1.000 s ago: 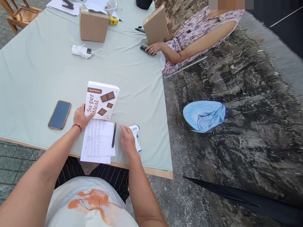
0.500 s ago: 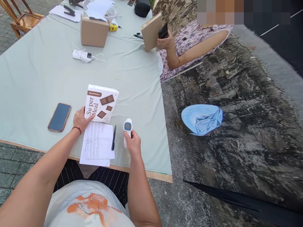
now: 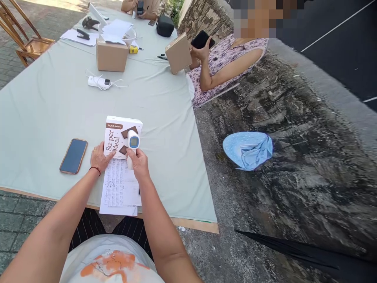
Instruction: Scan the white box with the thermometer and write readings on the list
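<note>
My left hand [image 3: 100, 157] grips the lower left edge of a white box [image 3: 114, 135] printed "Su-per Meal" with brown squares, thumb across its front. In my right hand [image 3: 140, 163] is a white infrared thermometer [image 3: 133, 140] with a blue-rimmed screen. It is held up in front of the box's right side and covers part of the printing; I cannot tell whether they touch. Printed sheets [image 3: 119, 188] lie below the box, near the table edge. A black pen beside them is mostly hidden by my right forearm. Left of my left hand lies a smartphone [image 3: 73, 156] in an orange-edged case.
Farther back are a white device with a cable [image 3: 98, 82], a cardboard box [image 3: 112, 57], a yellow tape measure [image 3: 133, 49], a stapler [image 3: 83, 34] and a black case [image 3: 165, 26]. At right, a person [image 3: 216, 67] holds a phone beside another carton [image 3: 178, 53]. A blue hat [image 3: 247, 151] lies beyond the table.
My right hand has moved left with the thermometer, from beside the papers to in front of the box. My left hand keeps its hold. The view has shifted, showing another person's hands at the far end.
</note>
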A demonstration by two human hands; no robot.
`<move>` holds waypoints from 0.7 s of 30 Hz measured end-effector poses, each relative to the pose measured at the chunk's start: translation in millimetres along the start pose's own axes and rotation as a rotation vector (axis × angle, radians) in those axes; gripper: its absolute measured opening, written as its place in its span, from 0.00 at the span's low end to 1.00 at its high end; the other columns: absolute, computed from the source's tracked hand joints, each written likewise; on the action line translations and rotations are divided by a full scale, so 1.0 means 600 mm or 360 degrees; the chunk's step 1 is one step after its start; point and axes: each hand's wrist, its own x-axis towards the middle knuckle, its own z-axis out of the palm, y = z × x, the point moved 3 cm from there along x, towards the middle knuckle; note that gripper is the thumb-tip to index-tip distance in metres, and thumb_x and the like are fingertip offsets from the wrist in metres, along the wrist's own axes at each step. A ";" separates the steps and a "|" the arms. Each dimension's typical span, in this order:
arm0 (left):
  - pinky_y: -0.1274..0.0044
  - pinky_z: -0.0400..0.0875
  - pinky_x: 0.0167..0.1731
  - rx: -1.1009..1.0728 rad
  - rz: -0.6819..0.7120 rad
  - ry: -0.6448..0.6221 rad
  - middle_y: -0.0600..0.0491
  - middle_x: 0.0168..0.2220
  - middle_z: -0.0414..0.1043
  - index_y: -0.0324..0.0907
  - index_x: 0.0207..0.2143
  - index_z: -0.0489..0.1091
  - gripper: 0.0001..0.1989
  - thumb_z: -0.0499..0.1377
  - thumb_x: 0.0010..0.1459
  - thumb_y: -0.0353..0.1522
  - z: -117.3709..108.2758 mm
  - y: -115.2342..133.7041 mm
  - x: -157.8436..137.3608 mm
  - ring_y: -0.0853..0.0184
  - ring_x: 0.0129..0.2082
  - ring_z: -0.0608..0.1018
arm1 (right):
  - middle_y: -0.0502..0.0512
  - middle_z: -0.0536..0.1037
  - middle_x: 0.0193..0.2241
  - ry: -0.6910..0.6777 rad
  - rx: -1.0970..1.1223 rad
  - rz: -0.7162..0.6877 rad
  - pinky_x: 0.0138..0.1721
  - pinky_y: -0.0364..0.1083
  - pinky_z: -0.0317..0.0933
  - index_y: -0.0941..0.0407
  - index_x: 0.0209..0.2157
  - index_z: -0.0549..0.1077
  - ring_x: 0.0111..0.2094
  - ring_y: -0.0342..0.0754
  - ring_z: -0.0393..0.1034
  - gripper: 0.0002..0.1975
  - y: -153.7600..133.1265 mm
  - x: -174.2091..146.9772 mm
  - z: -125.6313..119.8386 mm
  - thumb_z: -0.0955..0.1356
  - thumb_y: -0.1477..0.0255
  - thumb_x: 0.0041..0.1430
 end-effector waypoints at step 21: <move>0.60 0.66 0.50 0.0021 -0.0007 -0.0040 0.42 0.51 0.74 0.39 0.60 0.61 0.34 0.55 0.59 0.51 -0.008 0.011 -0.002 0.48 0.51 0.73 | 0.46 0.72 0.24 0.0003 0.0001 0.0049 0.27 0.43 0.61 0.55 0.32 0.71 0.24 0.43 0.63 0.20 0.014 0.002 -0.004 0.71 0.52 0.48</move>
